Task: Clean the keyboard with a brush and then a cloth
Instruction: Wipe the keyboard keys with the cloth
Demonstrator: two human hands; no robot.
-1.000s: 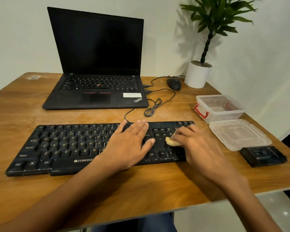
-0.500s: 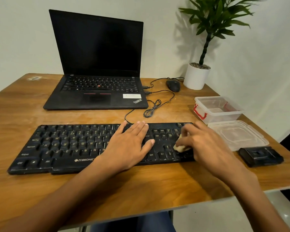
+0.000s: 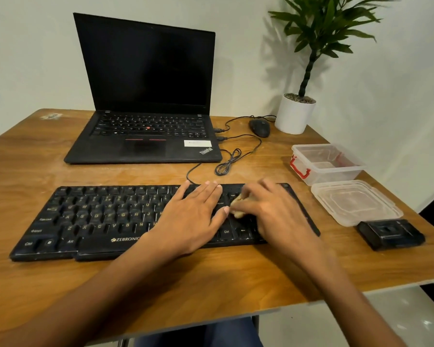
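Desk (image 3: 23,166): wooden, carrying everything below.
Laptop (image 3: 145,96): at 12 o'clock on the desk, lid up, screen dark. "ThinkPad" is printed on the palm rest's right corner. The white sticker beside it is too small to read.
Keyboard (image 3: 98,216): black, lying across the desk's middle at 6 o'clock of the laptop. "ZEBRONIC" shows on the front edge, with the rest of the word hidden under the left wrist. Legible keys are "Ctrl", "Alt" and yellowish letters.
Plant (image 3: 295,113): in a white pot at 1 o'clock.
Left hand (image 3: 193,216): laid flat on the keyboard's right-of-centre keys, fingers straight and together, thumb spread out to 3 o'clock.
Right hand (image 3: 273,211): over the keyboard's right end, fingers curled, pinching the cloth.
Lid (image 3: 353,202): clear plastic, at 3 o'clock of the keyboard.
Box (image 3: 326,162): clear with red clasps, open, at 12 o'clock of the lid.
Black block (image 3: 390,234): at 5 o'clock of the lid, no readable marking.
Mouse (image 3: 259,128): black and wired, at 9 o'clock of the pot.
Cloth (image 3: 237,212): a pale wad on the keys under the right fingertips, just beside the left thumb tip.
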